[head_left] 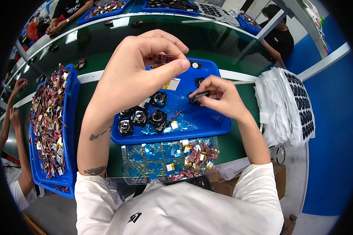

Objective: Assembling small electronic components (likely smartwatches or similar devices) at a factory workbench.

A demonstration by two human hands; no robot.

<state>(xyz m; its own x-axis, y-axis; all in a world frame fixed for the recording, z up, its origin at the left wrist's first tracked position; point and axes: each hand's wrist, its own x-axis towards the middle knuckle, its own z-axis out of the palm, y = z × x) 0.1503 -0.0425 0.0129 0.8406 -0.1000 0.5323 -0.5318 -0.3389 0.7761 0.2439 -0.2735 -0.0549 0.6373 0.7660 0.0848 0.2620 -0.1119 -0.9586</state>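
Two hands are working above a blue tray (208, 127): left hand (135, 74) is pinching a small red circuit board (164, 58), right hand (219, 96) is gripping a black tool (199, 95).

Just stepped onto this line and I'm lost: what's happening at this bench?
A person is working with small electronic parts over a blue tray. The left hand is raised, pinching a small red circuit board between thumb and fingers. The right hand holds a thin dark tool down on a black part in the tray. A cluster of round black housings sits in the tray, with a clear tray of small red parts nearer the person.
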